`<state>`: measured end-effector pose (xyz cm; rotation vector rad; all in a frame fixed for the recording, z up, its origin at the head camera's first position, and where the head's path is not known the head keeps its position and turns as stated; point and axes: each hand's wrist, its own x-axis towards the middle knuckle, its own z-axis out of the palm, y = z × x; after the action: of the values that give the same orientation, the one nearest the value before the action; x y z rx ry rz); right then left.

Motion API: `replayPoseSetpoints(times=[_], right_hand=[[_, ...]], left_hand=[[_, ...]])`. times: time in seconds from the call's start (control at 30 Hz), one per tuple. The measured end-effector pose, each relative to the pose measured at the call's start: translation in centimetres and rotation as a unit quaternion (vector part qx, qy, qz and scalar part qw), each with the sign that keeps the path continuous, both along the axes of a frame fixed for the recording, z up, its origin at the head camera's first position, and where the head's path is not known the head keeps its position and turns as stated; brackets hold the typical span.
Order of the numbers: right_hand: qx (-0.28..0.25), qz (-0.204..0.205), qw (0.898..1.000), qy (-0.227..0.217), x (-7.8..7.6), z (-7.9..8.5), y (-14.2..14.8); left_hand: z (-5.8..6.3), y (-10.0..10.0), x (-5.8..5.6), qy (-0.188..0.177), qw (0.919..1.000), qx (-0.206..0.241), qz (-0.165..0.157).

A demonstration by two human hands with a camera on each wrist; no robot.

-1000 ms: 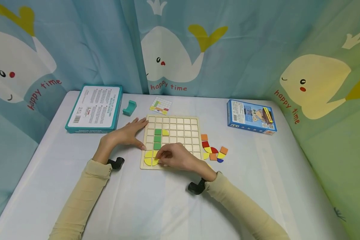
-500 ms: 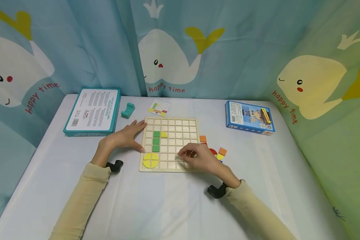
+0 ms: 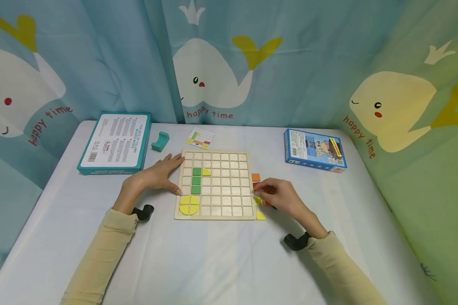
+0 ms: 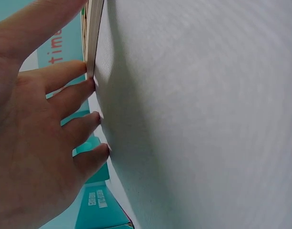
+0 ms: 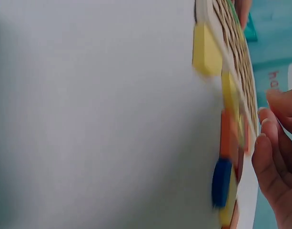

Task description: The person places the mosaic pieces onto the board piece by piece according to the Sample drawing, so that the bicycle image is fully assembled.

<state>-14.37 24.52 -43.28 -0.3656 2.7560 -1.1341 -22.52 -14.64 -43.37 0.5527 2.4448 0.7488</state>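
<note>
Board lies between left hand, fingers spread along its edge, and right hand, fingertips together.

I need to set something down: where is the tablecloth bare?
In front of the wooden grid board, between the sleeves; also right of the right hand, in front of the blue box. Crowded: the board's right edge, where tiles lie.

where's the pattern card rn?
Head view, left of centre: the pattern card lies just beyond the far edge of the grid board, to the right of the small teal block.
</note>
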Motion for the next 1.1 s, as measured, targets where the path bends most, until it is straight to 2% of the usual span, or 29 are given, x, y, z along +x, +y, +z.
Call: replayPoseSetpoints(times=[0.23,0.4,0.6,0.87,1.1], right_hand=[[0.029,-0.024,0.999,-0.017,-0.6,-0.3,1.7],[0.047,-0.019,0.998,-0.022,-0.5,-0.2,2.6],[0.065,0.006,0.998,-0.011,-0.1,-0.3,3.6],[0.090,0.058,0.994,0.032,0.2,-0.3,3.8],[0.097,0.068,0.993,0.010,0.3,-0.2,3.4]], left_hand=[[0.0,-0.1,0.1,0.006,1.0000,-0.003,-0.005],[0.0,0.0,0.1,0.006,0.9999,-0.001,-0.008],[0.0,-0.1,0.1,-0.001,1.0000,0.005,-0.008],[0.3,-0.1,0.1,0.001,0.9999,0.010,-0.008],[0.2,-0.1,0.1,0.003,0.9998,0.011,-0.015]])
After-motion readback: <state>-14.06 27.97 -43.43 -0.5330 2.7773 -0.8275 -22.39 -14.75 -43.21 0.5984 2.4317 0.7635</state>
